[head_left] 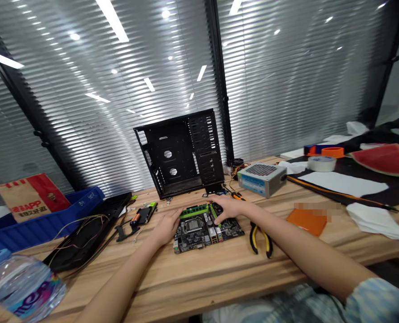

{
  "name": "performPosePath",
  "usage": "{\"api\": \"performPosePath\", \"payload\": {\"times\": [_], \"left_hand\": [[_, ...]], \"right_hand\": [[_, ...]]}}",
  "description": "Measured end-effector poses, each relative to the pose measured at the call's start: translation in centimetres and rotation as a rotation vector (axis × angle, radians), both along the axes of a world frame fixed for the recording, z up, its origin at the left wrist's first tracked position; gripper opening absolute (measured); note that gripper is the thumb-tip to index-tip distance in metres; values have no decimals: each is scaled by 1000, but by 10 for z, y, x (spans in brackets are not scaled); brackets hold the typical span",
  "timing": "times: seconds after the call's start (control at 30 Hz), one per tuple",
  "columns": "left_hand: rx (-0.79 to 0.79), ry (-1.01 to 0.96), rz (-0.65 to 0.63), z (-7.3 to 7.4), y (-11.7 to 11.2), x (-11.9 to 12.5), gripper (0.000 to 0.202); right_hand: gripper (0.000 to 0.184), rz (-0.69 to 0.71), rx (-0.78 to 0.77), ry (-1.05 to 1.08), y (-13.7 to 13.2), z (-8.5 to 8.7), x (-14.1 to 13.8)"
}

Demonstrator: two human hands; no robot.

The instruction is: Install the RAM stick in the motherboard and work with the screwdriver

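Observation:
A black motherboard (pixel 204 229) with green memory slots and a square processor socket lies flat on the wooden table in front of me. Against its left edge, my left hand (pixel 167 226) is closed, its fingertips partly hidden by the board's side. My right hand (pixel 231 207) is over the board's back right part, thumb and forefinger spread apart above the slots; its other fingers are hard to see. Just right of the board lie yellow-and-black pliers (pixel 261 240), partly under my right forearm.
Behind the board stands an open black computer case (pixel 175 157), with a power supply (pixel 263 177) to its right. On the left are a black panel with wires (pixel 88 233), a blue bin (pixel 81 202) and a water bottle (pixel 24 287). An orange packet (pixel 309 221) lies right.

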State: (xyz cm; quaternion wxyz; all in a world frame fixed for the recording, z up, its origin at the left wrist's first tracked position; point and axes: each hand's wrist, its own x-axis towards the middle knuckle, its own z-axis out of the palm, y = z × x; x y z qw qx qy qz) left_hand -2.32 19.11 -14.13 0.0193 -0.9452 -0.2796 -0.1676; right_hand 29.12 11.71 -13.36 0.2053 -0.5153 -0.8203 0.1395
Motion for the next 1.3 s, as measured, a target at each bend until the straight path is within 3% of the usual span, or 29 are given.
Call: {"api": "performPosePath", "payload": {"times": [0.3,0.57,0.83,1.3], "left_hand": [[-4,8,9,1,-1,0,48],[11,14,12,2,-1,0,47],[0,11,11,4,-3,1,48],[28,4,-18,5,-4,2,47]], "right_hand": [[100,-19,-80,-34,-2,3,-1],[107,-33,-129,-24,-4,2,-2],[110,1,-42,39,2,-3,1],[108,-17,-25,4,1,-1,-1]]}}
